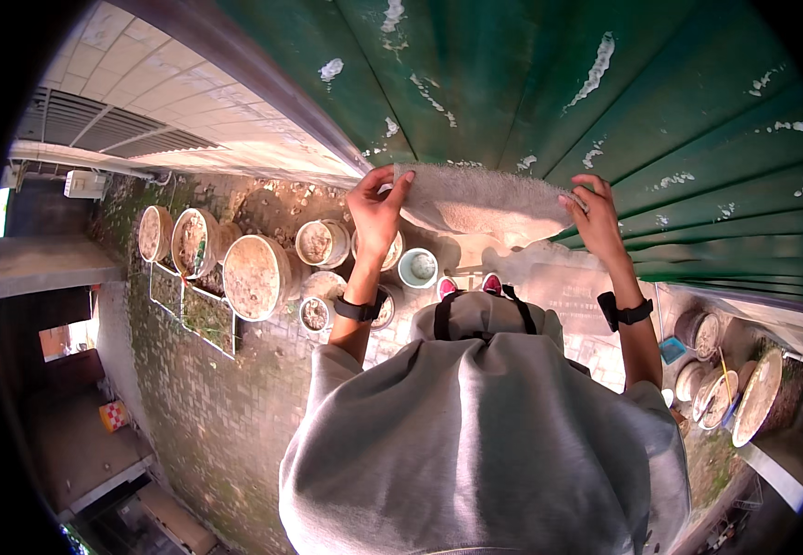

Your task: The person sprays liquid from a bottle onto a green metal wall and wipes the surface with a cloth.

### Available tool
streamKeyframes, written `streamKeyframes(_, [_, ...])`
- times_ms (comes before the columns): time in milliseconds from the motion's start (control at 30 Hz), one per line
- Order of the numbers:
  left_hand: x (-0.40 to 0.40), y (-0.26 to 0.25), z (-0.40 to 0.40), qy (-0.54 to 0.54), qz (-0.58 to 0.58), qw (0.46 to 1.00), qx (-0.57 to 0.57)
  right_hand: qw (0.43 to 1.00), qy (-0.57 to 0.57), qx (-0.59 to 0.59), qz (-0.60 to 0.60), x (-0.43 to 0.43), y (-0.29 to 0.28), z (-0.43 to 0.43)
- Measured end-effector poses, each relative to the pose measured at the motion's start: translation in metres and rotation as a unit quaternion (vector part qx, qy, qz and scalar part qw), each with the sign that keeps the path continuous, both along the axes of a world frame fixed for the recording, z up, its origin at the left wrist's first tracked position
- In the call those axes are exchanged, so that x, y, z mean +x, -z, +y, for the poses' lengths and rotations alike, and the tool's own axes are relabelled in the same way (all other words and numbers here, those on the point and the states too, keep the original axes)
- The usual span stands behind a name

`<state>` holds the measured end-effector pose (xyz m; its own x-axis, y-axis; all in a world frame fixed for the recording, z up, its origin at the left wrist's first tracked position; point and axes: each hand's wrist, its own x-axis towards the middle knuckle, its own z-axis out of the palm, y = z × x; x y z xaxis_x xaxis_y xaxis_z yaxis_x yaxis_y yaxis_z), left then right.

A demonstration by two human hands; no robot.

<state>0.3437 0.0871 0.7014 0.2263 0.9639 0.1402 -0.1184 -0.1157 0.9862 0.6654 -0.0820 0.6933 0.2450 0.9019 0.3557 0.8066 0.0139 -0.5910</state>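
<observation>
A pale terry cloth (488,201) stretches sideways between my two hands, its lower edge sagging in the middle. My left hand (378,208) pinches one top corner between thumb and fingers. At the opposite end, my right hand (594,211) grips the other corner. Behind the cloth rises a green ribbed panel (485,76), splashed with white foamy streaks (594,69). The cloth's upper edge lies close to the panel; whether it touches cannot be made out. Both wrists wear black bands.
Several round planters of soil (256,277) line the left of the paved ground (235,430). A pale bucket (418,268) stands just left of my red shoes (492,284). More planters (714,399) and a blue basin (671,350) are at the right.
</observation>
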Motion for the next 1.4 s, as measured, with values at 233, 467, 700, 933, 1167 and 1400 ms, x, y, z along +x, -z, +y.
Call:
streamKeyframes(233, [0.047, -0.026, -0.034, -0.033, 0.096, 0.994, 0.039, 0.895, 0.048, -0.033, 0.441, -0.063, -0.01, 0.03])
streamKeyframes(467, [0.086, -0.043, -0.069, 0.207, 0.095, 0.967, 0.118, 0.708, 0.007, 0.022, 0.706, -0.101, -0.045, 0.052])
streamKeyframes(700, [0.084, -0.017, -0.039, 0.253, 0.201, 0.944, 0.069, 0.798, 0.078, 0.113, 0.587, -0.078, -0.013, 0.051])
streamKeyframes(933, [0.076, 0.075, -0.053, 0.163, 0.495, 0.76, 0.388, 0.966, 0.1, 0.174, 0.165, -0.148, -0.013, 0.073])
streamKeyframes(1167, [0.079, -0.039, -0.064, 0.288, 0.5, 0.799, 0.171, 0.965, 0.191, 0.169, 0.056, -0.049, 0.025, 0.085])
streamKeyframes(1400, [0.088, 0.051, -0.058, 0.273, 0.452, 0.823, 0.208, 0.965, 0.119, 0.192, 0.134, -0.129, -0.002, 0.075])
